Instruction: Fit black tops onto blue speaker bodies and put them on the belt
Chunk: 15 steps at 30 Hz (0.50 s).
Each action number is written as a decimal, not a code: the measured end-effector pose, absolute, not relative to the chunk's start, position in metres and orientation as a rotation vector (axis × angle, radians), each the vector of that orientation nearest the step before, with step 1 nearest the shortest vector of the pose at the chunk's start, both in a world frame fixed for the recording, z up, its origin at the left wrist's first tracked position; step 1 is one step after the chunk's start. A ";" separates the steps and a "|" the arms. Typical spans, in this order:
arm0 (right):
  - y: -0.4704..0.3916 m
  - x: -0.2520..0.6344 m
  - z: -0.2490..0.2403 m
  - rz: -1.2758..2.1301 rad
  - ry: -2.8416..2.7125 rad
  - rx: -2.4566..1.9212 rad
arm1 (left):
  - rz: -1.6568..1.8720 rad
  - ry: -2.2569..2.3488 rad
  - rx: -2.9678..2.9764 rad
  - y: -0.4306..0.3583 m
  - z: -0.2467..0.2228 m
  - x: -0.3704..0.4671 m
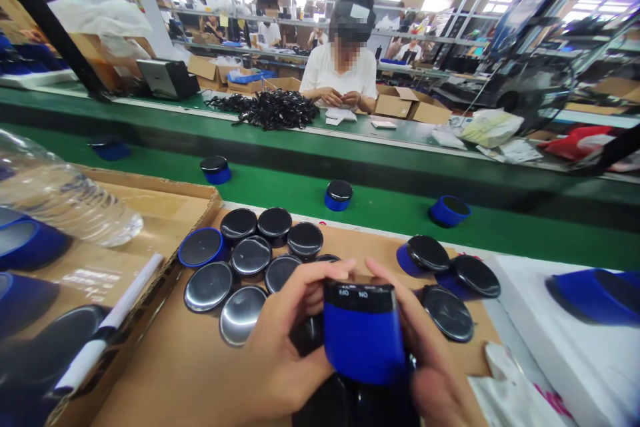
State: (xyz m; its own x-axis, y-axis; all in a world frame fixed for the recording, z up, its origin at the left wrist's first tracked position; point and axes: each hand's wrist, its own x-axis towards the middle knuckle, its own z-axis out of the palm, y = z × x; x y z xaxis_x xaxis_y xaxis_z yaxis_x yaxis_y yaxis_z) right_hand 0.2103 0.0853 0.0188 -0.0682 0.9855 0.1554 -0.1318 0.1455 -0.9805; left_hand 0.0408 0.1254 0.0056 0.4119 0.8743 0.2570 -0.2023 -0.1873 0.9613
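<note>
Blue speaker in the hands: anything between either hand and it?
Nothing visible. Both the left hand and the right hand already grip the blue speaker directly, fingers on its sides and thumbs at its black top. The black discs lie behind it on the cardboard.

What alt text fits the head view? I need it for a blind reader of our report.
Both hands, the left hand and the right hand, hold a blue device with a black cap over a cardboard sheet with round black discs. Beyond, similar blue pieces sit on a green conveyor, and a seated person works opposite.
</note>
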 end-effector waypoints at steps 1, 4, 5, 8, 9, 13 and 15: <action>0.085 0.211 0.018 1.211 -1.279 -0.961 | 1.081 0.651 1.472 0.125 0.005 0.041; 0.085 0.212 0.019 1.118 -1.306 -1.052 | 1.027 0.658 1.524 0.123 0.004 0.041; 0.085 0.213 0.020 1.040 -1.303 -1.111 | 1.001 0.642 1.517 0.123 0.004 0.041; 0.085 0.218 0.023 0.775 -1.265 -1.312 | 0.900 0.539 1.434 0.121 0.006 0.041; 0.085 0.219 0.023 0.722 -1.239 -1.355 | 0.868 0.507 1.396 0.120 0.006 0.042; 0.086 0.222 0.021 0.639 -1.152 -1.352 | 0.862 0.449 1.246 0.120 0.006 0.041; 0.086 0.219 0.019 0.599 -1.287 -1.315 | 0.865 0.472 1.201 0.120 0.005 0.039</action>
State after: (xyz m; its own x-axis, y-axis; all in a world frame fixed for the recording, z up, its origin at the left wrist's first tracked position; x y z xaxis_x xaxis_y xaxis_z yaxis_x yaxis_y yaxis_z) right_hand 0.2189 0.0864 0.0190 0.2706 0.9021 0.3361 0.3239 0.2434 -0.9142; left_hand 0.0393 0.1200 0.0051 0.6042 0.7878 0.1194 -0.3257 0.1074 0.9393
